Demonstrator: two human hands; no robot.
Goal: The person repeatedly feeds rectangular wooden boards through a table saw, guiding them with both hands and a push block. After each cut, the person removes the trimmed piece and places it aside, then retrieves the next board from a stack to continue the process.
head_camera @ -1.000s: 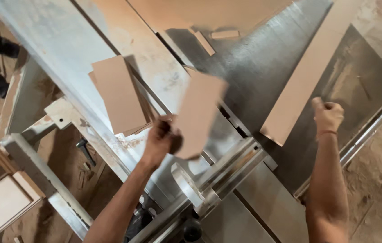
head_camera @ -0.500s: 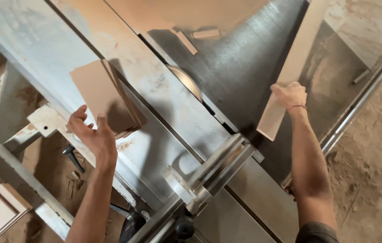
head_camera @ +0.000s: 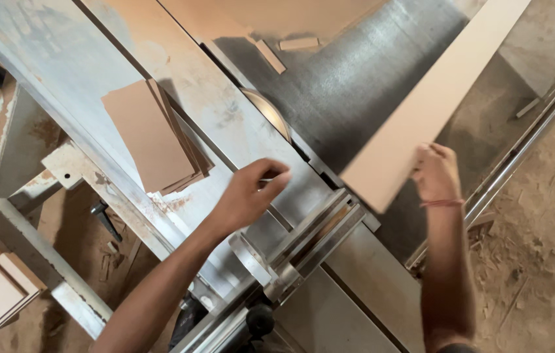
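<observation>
Right hand gripping long board, saw blade beside, stacked panels left, perhaps offcuts.

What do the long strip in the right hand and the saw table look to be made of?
Long strip: probably fibreboard, given its even pale tan, matte, grainless face. Saw table: metal, likely steel, grey with brushed streaks and dust. The right hand grips the strip's near end.

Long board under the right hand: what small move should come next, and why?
Probably bring the left hand across to steady the long board near its cut end. Only the right hand holds it, at the near end, while the rest reaches far across the saw table. The saw blade sits exposed close beside the left hand, which is empty.
</observation>
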